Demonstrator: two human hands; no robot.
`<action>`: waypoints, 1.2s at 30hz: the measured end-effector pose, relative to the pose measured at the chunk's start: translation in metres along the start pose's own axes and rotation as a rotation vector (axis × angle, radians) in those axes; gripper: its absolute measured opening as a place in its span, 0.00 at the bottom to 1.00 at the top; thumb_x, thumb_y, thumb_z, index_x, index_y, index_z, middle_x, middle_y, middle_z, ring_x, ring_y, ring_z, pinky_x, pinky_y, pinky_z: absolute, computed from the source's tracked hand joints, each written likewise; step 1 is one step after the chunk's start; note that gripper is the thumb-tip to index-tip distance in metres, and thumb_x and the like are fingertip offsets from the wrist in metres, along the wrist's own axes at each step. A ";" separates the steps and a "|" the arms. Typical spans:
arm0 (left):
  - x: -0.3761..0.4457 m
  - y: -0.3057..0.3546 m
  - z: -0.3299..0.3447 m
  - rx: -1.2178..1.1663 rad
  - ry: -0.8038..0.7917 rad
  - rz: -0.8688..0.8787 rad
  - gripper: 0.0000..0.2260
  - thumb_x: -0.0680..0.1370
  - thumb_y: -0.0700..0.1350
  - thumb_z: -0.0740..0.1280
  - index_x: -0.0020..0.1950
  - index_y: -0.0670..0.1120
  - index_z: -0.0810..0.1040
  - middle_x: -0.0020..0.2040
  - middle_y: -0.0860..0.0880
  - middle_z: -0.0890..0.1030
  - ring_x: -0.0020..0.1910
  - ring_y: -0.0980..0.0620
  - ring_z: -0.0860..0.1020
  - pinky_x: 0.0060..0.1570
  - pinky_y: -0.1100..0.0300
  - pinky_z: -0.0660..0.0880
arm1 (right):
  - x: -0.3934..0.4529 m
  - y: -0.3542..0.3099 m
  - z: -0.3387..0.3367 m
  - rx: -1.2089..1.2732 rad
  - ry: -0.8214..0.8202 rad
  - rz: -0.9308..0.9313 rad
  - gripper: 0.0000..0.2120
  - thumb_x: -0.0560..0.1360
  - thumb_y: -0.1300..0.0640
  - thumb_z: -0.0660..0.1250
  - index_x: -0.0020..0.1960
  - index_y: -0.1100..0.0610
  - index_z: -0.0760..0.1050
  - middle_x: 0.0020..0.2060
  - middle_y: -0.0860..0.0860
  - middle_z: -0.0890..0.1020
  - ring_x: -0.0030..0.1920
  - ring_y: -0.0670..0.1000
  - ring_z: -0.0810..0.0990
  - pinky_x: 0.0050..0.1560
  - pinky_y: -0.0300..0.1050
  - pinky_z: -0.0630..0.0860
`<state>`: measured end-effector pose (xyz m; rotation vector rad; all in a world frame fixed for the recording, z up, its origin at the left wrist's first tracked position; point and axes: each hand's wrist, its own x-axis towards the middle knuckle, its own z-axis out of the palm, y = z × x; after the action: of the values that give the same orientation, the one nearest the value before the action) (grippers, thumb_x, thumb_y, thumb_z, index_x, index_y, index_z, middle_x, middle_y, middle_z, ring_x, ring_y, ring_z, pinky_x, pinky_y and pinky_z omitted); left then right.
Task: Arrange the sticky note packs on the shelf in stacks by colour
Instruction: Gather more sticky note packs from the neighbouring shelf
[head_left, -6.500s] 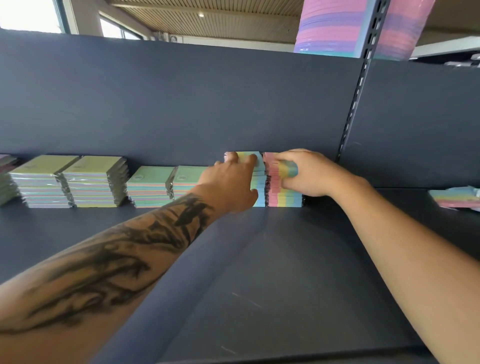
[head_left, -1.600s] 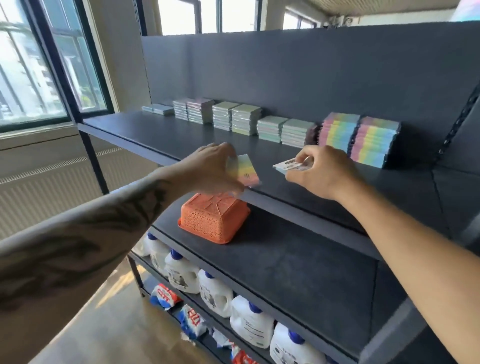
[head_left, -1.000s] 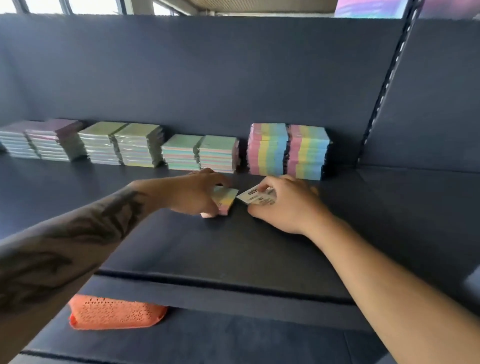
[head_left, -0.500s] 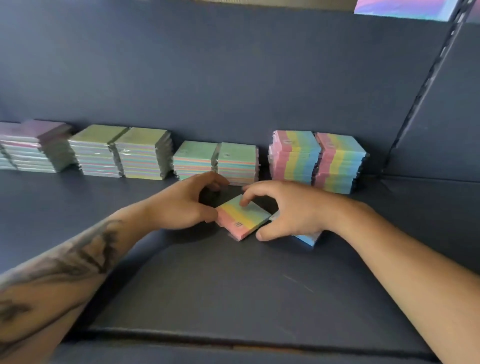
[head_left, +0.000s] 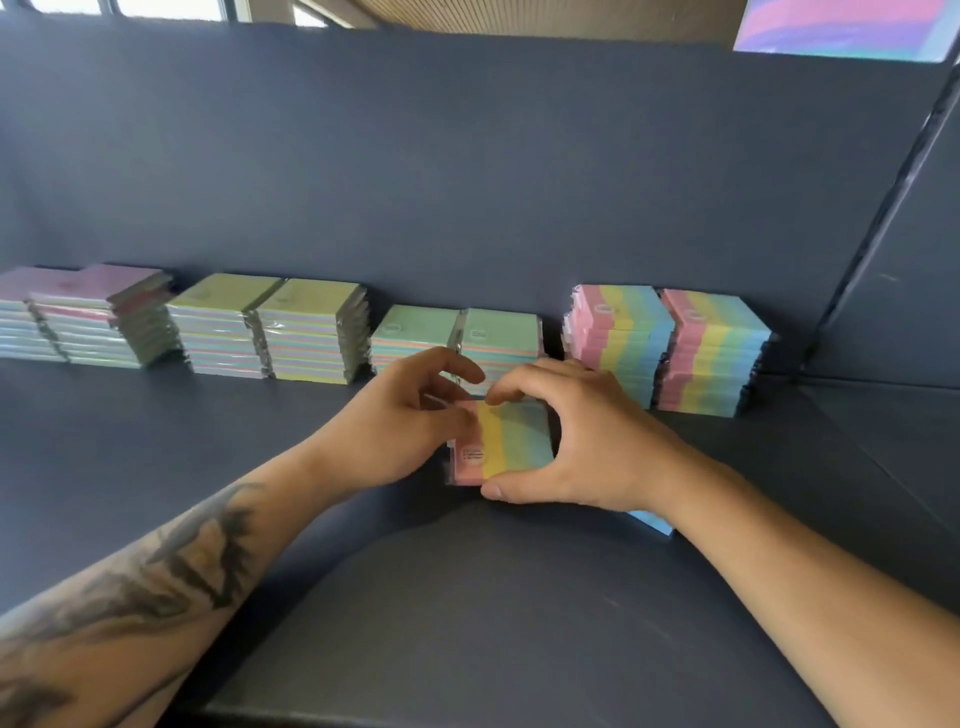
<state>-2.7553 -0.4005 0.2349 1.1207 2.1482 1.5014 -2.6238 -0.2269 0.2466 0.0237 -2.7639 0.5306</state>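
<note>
1. Head view looks down on a dark shelf (head_left: 156, 467), with both bare hands meeting near the middle of its surface, short of the back wall (head_left: 467, 182).
2. A striped sticky note pack (head_left: 511, 441), banded pink, yellow, green and blue, lies flat between the hands, with a small white label near its front-left corner.
3. The left hand (head_left: 400, 426) touches the pack's left edge with its thumb; its fingers curl above the pack's far-left corner. Whether they actually grip the pack cannot be told.
4. The right hand (head_left: 582, 441) holds the pack, index finger bent over the far edge and thumb pressed at the front edge.
5. A blue corner of a second pack (head_left: 652, 521) shows beneath the right wrist, lying on the shelf.
6. Along the back edge stands a row of stacks, in pairs side by side: the pink-topped stacks (head_left: 93, 317) toward the back-left corner, then the yellow-green stacks (head_left: 270, 327), then the mint-green stacks (head_left: 457, 332) just behind the hands.
7. The rainbow-striped stacks (head_left: 670, 348) stand rightmost, near the upright post (head_left: 878, 208); they show the same colour bands as the held pack and lie just beyond the right hand.
8. More striped packs (head_left: 841, 26) show at the top-right corner of the view, above the back wall.
</note>
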 end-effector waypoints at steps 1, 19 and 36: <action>-0.001 0.003 0.001 -0.028 0.018 -0.011 0.15 0.70 0.42 0.74 0.56 0.51 0.81 0.51 0.40 0.83 0.45 0.46 0.82 0.53 0.50 0.79 | -0.001 -0.001 -0.001 -0.004 0.048 -0.029 0.33 0.62 0.35 0.81 0.63 0.41 0.75 0.57 0.35 0.74 0.61 0.44 0.73 0.66 0.49 0.71; -0.012 0.032 0.018 0.331 -0.025 0.058 0.23 0.79 0.70 0.58 0.69 0.61 0.74 0.64 0.57 0.79 0.61 0.56 0.78 0.59 0.55 0.75 | -0.010 0.017 -0.086 -0.178 0.187 0.031 0.25 0.70 0.40 0.77 0.64 0.45 0.78 0.62 0.37 0.74 0.63 0.40 0.73 0.66 0.34 0.67; -0.020 -0.005 0.025 0.975 -0.206 0.037 0.39 0.72 0.80 0.46 0.80 0.65 0.56 0.83 0.57 0.57 0.82 0.53 0.52 0.76 0.36 0.53 | 0.035 0.072 -0.120 -0.302 0.031 0.271 0.14 0.76 0.45 0.73 0.61 0.40 0.81 0.66 0.42 0.79 0.60 0.46 0.74 0.56 0.42 0.67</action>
<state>-2.7284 -0.3995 0.2164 1.4802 2.7394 0.2287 -2.6250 -0.1152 0.3371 -0.4301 -2.8011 0.1696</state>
